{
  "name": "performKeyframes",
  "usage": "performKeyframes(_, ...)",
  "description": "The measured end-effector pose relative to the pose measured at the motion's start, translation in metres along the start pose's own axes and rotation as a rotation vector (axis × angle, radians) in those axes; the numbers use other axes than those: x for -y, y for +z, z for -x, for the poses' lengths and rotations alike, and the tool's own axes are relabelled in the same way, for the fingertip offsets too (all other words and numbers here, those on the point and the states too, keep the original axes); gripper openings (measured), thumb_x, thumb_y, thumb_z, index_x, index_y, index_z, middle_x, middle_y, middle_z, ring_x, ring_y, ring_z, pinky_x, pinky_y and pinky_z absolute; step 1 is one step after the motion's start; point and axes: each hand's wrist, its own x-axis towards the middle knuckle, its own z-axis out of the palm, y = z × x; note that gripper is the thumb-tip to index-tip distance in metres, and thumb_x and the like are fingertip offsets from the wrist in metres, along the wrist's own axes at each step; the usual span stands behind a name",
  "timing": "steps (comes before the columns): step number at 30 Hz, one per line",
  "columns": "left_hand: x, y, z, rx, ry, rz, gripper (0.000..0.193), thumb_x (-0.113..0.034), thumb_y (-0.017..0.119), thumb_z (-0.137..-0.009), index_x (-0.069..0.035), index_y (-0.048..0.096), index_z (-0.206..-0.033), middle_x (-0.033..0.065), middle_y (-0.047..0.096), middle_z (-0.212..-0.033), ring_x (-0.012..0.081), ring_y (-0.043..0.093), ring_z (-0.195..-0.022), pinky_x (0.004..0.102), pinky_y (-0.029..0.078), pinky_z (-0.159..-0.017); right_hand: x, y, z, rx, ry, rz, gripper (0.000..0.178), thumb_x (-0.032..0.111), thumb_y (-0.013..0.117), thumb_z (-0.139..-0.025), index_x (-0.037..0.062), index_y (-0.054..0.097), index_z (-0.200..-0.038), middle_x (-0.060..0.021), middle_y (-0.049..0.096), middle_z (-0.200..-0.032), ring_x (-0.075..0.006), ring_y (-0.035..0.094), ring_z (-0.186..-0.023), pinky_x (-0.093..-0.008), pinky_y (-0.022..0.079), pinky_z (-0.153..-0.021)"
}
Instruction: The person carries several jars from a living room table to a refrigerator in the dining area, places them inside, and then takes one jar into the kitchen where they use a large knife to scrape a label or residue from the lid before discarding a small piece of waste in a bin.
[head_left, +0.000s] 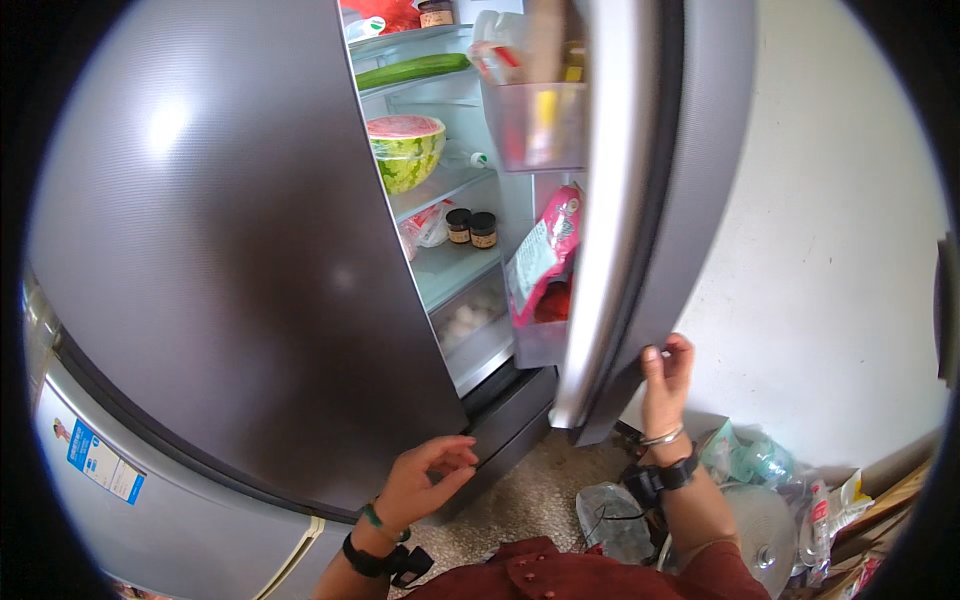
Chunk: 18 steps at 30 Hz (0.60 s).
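A dark grey refrigerator stands in front of me, its right door (690, 180) swung partly open and its left door (230, 250) closed. My right hand (667, 385) holds the lower outer edge of the right door, with the thumb on its face. Just in front of the left door's bottom corner, my left hand (425, 480) is empty, its fingers loosely curled and apart from the thumb. Inside are a long green gourd or cucumber (415, 70), a wrapped watermelon half (407, 150) and two dark-lidded jars (470, 228). A pink bag (550, 250) sits in the lower door bin.
To the left is a low silver-grey appliance (190, 520) with a blue and white label. A white wall (820, 200) rises at the right. On the floor below it lie a round glass lid (755, 530), plastic bottles (767, 462) and bags. A clear plastic bag (612, 520) lies nearer the middle.
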Motion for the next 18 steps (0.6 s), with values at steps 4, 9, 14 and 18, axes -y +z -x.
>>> performKeyframes(4, 0.002, 0.001, -0.02, 0.182, -0.003, 0.027, 0.037, -0.008, 0.064, -0.084, -0.005, 0.054, -0.119, 0.0064, 0.063, -0.101, 0.0131, 0.061, -0.091, 0.0256, 0.049, -0.078, 0.009, 0.051, 0.028, 0.28, 0.096, 0.101, 0.023, 0.004, 0.064, -0.084, 0.006, 0.053, -0.104, -0.0001, 0.053, -0.092, -0.0078, 0.05, -0.08, -0.023, 0.045, -0.072)
performKeyframes(9, 0.035, -0.004, -0.047, 0.33, 0.027, 0.054, 0.04, -0.01, 0.063, -0.085, -0.005, 0.05, -0.123, 0.0084, 0.059, -0.112, 0.0161, 0.058, -0.102, 0.0292, 0.046, -0.088, 0.012, 0.049, 0.058, 0.308, 0.245, -0.031, 0.018, 0.004, 0.058, -0.088, 0.0041, 0.055, -0.107, -0.0034, 0.059, -0.099, -0.0099, 0.056, -0.094, -0.0241, 0.046, -0.082)
performKeyframes(14, 0.078, 0.014, -0.085, 0.157, 0.183, 0.053, 0.049, -0.011, 0.065, -0.084, -0.003, 0.043, -0.128, 0.0106, 0.052, -0.124, 0.0187, 0.052, -0.113, 0.0328, 0.041, -0.095, 0.039, -0.011, 0.101, 0.09, 0.467, 0.257, 0.017, 0.011, 0.056, -0.091, -0.001, 0.058, -0.102, -0.005, 0.063, -0.089, -0.0111, 0.059, -0.081, -0.0237, 0.048, -0.074)
performKeyframes(18, 0.101, 0.051, -0.117, 0.012, 0.227, 0.1, 0.048, -0.013, 0.067, -0.08, -0.002, 0.047, -0.123, 0.011, 0.054, -0.117, 0.0197, 0.055, -0.105, 0.0328, 0.045, -0.09, 0.08, -0.075, 0.172, -0.272, 0.517, 0.299, 0.016, 0.009, 0.056, -0.089, -0.0019, 0.058, -0.101, -0.0064, 0.063, -0.087, -0.0115, 0.059, -0.077, -0.0247, 0.049, -0.072)
